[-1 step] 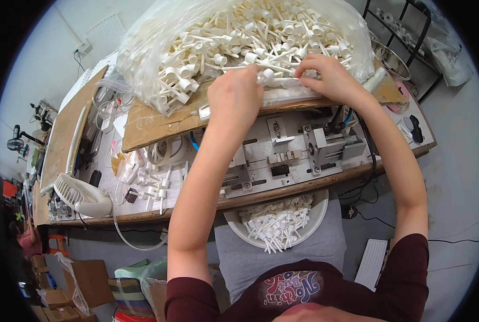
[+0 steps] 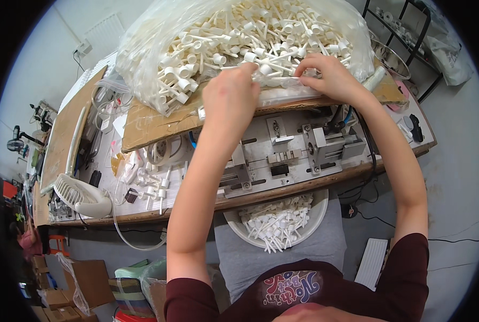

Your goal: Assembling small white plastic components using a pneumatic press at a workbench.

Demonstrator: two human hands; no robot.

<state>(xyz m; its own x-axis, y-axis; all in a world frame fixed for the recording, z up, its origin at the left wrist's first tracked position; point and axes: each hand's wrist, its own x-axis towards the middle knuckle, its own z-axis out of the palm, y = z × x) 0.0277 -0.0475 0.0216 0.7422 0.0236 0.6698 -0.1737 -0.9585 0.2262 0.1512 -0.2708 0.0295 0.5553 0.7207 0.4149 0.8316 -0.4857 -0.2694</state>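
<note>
The lettering point(image 2: 292, 288) that can be made out stands on the chest of the person's dark maroon shirt point(image 2: 352, 287): a few short words in plump, rounded letters, stacked in a compact block, coloured pinkish red and blue with pale edges. On the brown cardboard boxes point(image 2: 89, 282) at the lower left, any print is too small to tell.

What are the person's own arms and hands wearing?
The left hand and right hand wear no gloves, and no watch or bracelet shows on either wrist. Short, plain dark-maroon fabric sleeves end above the elbows, leaving both forearms uncovered.
</note>
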